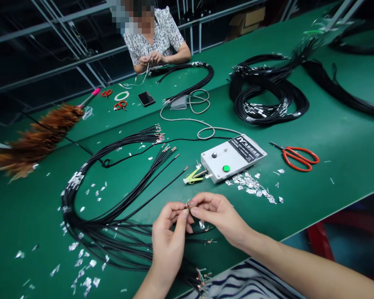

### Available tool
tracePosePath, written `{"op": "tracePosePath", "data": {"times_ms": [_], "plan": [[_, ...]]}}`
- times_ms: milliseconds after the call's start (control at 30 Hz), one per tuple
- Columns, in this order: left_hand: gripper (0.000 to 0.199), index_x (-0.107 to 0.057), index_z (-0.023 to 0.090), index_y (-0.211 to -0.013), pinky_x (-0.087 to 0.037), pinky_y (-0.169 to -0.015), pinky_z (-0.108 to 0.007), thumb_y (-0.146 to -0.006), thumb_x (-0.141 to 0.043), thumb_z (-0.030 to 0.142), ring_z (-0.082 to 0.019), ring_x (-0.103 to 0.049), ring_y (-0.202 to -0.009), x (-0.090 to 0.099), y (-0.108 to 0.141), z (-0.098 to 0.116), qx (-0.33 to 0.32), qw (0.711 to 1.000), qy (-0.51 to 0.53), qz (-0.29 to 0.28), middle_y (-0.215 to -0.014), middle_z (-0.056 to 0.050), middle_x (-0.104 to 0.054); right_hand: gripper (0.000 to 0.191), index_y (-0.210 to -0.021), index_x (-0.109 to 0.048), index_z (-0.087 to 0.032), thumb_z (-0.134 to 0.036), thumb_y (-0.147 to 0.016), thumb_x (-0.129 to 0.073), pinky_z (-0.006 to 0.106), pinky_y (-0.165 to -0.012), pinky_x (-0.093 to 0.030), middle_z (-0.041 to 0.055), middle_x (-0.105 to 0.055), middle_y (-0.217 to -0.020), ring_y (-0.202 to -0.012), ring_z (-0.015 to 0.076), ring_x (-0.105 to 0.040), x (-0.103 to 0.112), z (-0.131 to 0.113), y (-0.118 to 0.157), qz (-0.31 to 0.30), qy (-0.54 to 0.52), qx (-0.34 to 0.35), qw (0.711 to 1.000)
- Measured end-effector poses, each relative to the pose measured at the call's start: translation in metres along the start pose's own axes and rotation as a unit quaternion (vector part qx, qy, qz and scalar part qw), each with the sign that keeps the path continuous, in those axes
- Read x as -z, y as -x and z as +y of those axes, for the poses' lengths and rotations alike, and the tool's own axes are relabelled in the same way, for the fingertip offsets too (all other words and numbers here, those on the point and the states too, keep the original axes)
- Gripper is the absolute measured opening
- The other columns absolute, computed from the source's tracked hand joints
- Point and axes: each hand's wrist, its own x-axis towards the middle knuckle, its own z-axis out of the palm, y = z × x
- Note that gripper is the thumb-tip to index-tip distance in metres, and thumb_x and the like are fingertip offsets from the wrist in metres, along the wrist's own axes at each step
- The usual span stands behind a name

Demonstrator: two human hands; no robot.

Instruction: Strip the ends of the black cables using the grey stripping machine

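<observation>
My left hand point(171, 232) is closed in a pinch on the end of a black cable, most of which is hidden behind the fingers. Small coloured wires point(189, 204), red and green among them, stick out at the fingertips. My right hand point(220, 216) is closed on these wire ends from the other side, thumb against forefinger. Below and left of the hands runs a bundle of black cables point(112, 245), bent in a U. Just beyond my hands lies a grey-white box point(216, 166) with a knob, a green button and a yellow-green clip point(193, 177) at its front.
Orange-handled scissors point(301, 158) lie right of the box, near foil scraps point(254, 186). Coiled black cables point(268, 97) sit farther back. A feather duster point(40, 137) lies at left. Across the green table point(339, 137) a person point(162, 37) holds a thin pale strand near a phone point(146, 98).
</observation>
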Motion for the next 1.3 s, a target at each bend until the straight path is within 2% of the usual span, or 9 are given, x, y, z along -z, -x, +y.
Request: {"op": "tracePosePath", "data": {"times_ms": [133,367,633,767,867,933,1000,1133,1300], "plan": [[0.011,-0.062,0.015,-0.081,-0.048,-0.049,-0.017,-0.086,-0.062,0.025,-0.009,-0.057,-0.050,0.000,0.000,0.000,-0.004,1.000,-0.005,0.001,-0.061,0.000,-0.063,0.033,-0.091,-0.068,-0.017,-0.044,-0.075,-0.078,0.023,-0.057,-0.042,0.0000,-0.067,-0.068,-0.060,0.0115,-0.058,0.001,-0.002,0.001,-0.002,0.021,0.012,1.000],[0.011,-0.061,0.016,-0.081,-0.048,-0.049,-0.018,-0.086,-0.061,0.025,-0.010,-0.057,-0.050,0.000,0.001,0.000,0.003,1.000,-0.016,-0.002,-0.060,0.001,-0.062,0.026,-0.079,-0.069,-0.016,-0.040,-0.072,-0.076,0.023,-0.057,-0.040,-0.0042,-0.055,-0.058,-0.055,0.0096,-0.048,-0.003,-0.008,-0.003,0.021,0.002,0.012,1.000],[0.009,-0.061,0.016,-0.083,-0.049,-0.052,-0.019,-0.088,-0.059,0.024,-0.010,-0.058,-0.052,0.003,0.004,-0.004,-0.013,0.999,-0.042,-0.007,-0.062,0.001,-0.063,0.019,-0.069,-0.067,-0.016,-0.032,-0.066,-0.076,0.023,-0.056,-0.037,-0.0022,-0.061,-0.064,-0.054,0.0088,-0.047,0.000,-0.020,-0.007,0.014,0.033,-0.018,0.999],[0.009,-0.063,0.017,-0.083,-0.050,-0.052,-0.018,-0.087,-0.060,0.023,-0.010,-0.059,-0.053,0.002,0.004,-0.004,-0.028,0.999,-0.035,-0.002,-0.062,0.001,-0.063,0.015,-0.066,-0.065,-0.015,-0.028,-0.063,-0.072,0.021,-0.054,-0.033,-0.0037,-0.057,-0.055,-0.052,0.0079,-0.045,-0.003,-0.019,-0.007,0.012,-0.025,-0.076,0.997],[0.008,-0.064,0.016,-0.082,-0.051,-0.051,-0.018,-0.086,-0.062,0.023,-0.010,-0.059,-0.054,0.000,0.003,-0.003,-0.037,0.999,-0.015,0.004,-0.064,0.000,-0.063,0.015,-0.062,-0.062,-0.015,-0.028,-0.060,-0.069,0.020,-0.051,-0.029,-0.0033,-0.056,-0.056,-0.050,0.0067,-0.043,-0.005,-0.016,-0.006,-0.003,-0.099,-0.156,0.983],[0.009,-0.063,0.016,-0.081,-0.051,-0.051,-0.018,-0.085,-0.063,0.024,-0.010,-0.059,-0.053,-0.001,0.001,-0.002,-0.031,1.000,0.002,0.005,-0.063,0.000,-0.063,0.016,-0.060,-0.060,-0.015,-0.029,-0.060,-0.069,0.020,-0.050,-0.028,-0.0032,-0.056,-0.057,-0.050,0.0064,-0.043,-0.005,-0.016,-0.005,-0.012,-0.116,-0.178,0.977],[0.011,-0.062,0.016,-0.080,-0.050,-0.049,-0.017,-0.084,-0.065,0.026,-0.010,-0.058,-0.051,0.000,0.000,-0.001,-0.015,1.000,0.019,0.007,-0.061,0.000,-0.063,0.017,-0.061,-0.059,-0.015,-0.029,-0.060,-0.069,0.020,-0.051,-0.029,-0.0032,-0.056,-0.058,-0.051,0.0065,-0.044,-0.004,-0.016,-0.004,-0.004,-0.095,-0.167,0.981],[0.019,-0.060,0.015,-0.080,-0.048,-0.048,-0.017,-0.083,-0.068,0.033,-0.009,-0.056,-0.048,0.001,-0.002,0.000,0.023,0.999,0.042,0.003,-0.058,0.000,-0.063,0.019,-0.067,-0.060,-0.015,-0.032,-0.064,-0.069,0.022,-0.054,-0.029,-0.0015,-0.060,-0.065,-0.054,0.0076,-0.046,0.002,-0.018,-0.003,0.022,-0.017,-0.102,0.994],[0.023,-0.059,0.015,-0.079,-0.046,-0.047,-0.018,-0.082,-0.069,0.036,-0.009,-0.055,-0.047,0.002,-0.004,0.000,0.041,0.998,0.041,-0.009,-0.058,0.000,-0.062,0.025,-0.079,-0.064,-0.016,-0.039,-0.071,-0.072,0.023,-0.055,-0.031,-0.0032,-0.057,-0.062,-0.055,0.0093,-0.047,0.000,-0.018,-0.006,-0.010,0.016,-0.035,0.999]]}}
